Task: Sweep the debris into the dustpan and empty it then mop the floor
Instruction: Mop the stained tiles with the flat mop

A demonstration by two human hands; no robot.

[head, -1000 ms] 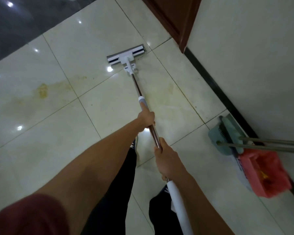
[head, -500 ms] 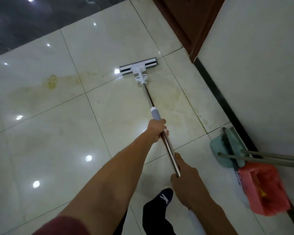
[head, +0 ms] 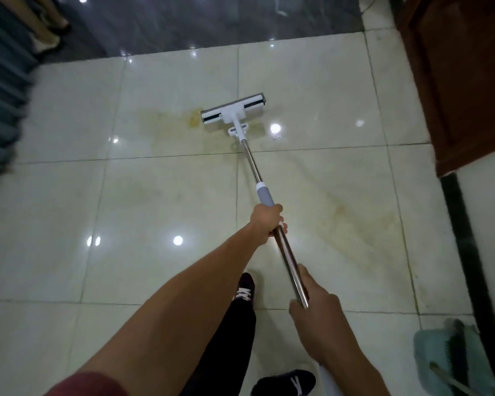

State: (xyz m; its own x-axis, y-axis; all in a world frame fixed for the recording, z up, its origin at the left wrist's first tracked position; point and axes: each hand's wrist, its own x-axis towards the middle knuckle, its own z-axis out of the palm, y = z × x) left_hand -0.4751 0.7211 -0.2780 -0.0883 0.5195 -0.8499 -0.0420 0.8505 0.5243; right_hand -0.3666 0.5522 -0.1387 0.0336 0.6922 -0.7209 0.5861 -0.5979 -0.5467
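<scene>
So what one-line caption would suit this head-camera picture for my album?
Both hands, left hand and right hand, grip a flat white mop's steel handle, its head beside a yellowish stain on glossy cream tiles.

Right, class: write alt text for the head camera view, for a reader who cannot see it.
A person's left hand and right hand grip a long steel-handled flat white mop, its head at a yellowish stain on glossy cream floor tiles. A green dustpan lies at lower right.

The mop [head: 257, 178] slants from 6 o'clock toward 12, its steel pole with a grey sleeve ending in a flat white head [head: 233, 112] lying on the glossy cream tile floor [head: 160, 195]. A teal dustpan [head: 432, 358] with a dark-bristled brush sits at 5 o'clock.
</scene>
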